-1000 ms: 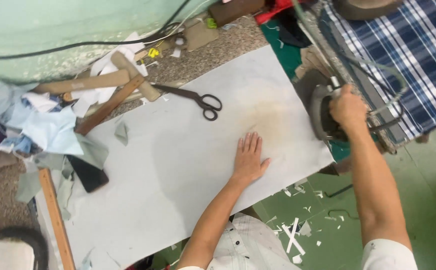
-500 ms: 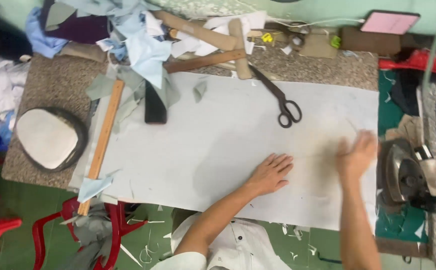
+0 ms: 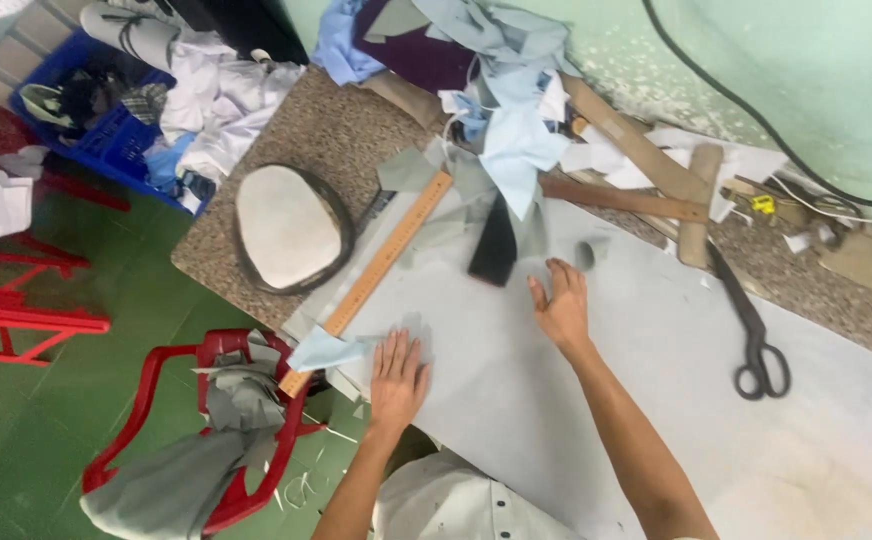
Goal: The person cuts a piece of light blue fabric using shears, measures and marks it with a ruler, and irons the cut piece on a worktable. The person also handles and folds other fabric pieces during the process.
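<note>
Two bare hands lay open on the pale grey cloth (image 3: 596,400) that covered most of the table, gripping nothing. The left hand (image 3: 396,375) was pressed flat, fingers spread, at the near left edge, just beside a light blue scrap (image 3: 324,350) and the near end of the wooden ruler (image 3: 381,265). The right hand (image 3: 561,305) rested palm down farther in, its fingertips near a dark strip of fabric (image 3: 496,240) and a small grey offcut (image 3: 584,253). Half a second before, both hands had been over toward the right part of the cloth, close to the iron; since then they had shifted to the left end, so the smoothing had moved on to that side. The black scissors (image 3: 756,330) lay well apart on the right, and a heap of blue and grey scraps (image 3: 506,120) sat at the far edge
</note>
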